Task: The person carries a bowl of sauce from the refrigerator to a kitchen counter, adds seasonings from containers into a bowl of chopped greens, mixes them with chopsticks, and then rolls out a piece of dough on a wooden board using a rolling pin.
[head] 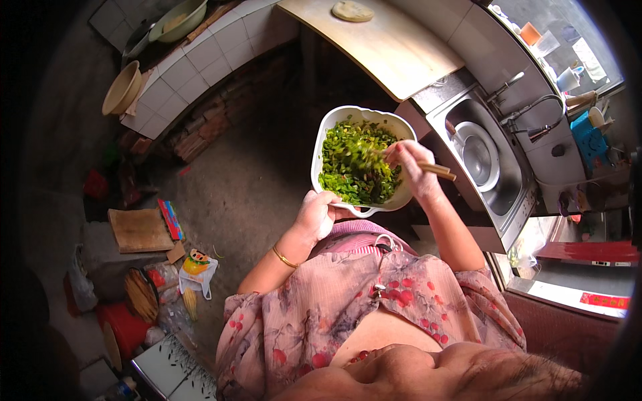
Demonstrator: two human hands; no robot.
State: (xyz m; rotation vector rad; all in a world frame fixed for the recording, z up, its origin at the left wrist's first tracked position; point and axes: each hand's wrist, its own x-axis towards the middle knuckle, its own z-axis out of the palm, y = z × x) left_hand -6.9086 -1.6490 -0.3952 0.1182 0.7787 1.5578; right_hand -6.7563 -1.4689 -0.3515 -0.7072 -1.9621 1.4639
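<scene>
A white plastic basin (317, 165) is held up in front of my body, tilted a little. Chopped green leaves mixed with small yellow bits (351, 160) fill much of it. My left hand (321, 213) grips the basin's near left rim by its handle, thumb on top and fingers underneath. In my right hand (414, 163) is a pair of wooden chopsticks (437, 170); their thick ends stick out to the right and their tips are hidden in the greens. The greens around the tips are blurred. Whitish powder, seemingly flour, coats both hands.
Beyond the basin, a wooden board (391, 45) bears a lump of dough (352, 11). At right is a steel sink (506, 185) with a metal basin (479, 155) inside. A tiled ledge (200, 65) holds bowls at upper left. Bags and a red bucket (120, 326) stand lower left.
</scene>
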